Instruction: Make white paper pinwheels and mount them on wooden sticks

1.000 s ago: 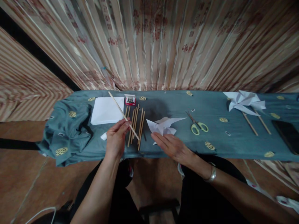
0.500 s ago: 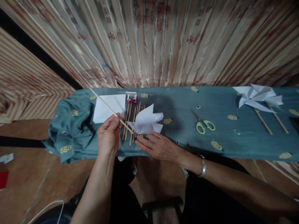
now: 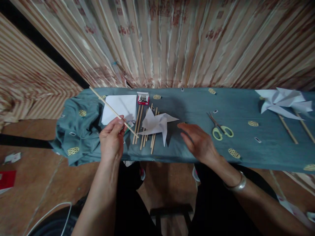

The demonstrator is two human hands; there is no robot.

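Pinwheels number three, while the left grip holds one stick.

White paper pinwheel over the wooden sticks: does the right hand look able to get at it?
Probably yes: the right hand looks empty, its fingers face the white paper pinwheel, and nothing visible stands between them.

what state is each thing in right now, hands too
left hand: pinching a stick
held stick: raised, slanted
right hand: half open, holding nothing
near pinwheel: blades folded in, over the loose sticks
loose sticks: lying roughly side by side
red box: open, shiny bits inside
paper: stacked flat
scissors: lying down, slightly open
far pinwheels: overlapping, sticks protruding
cloth: bunched at left end
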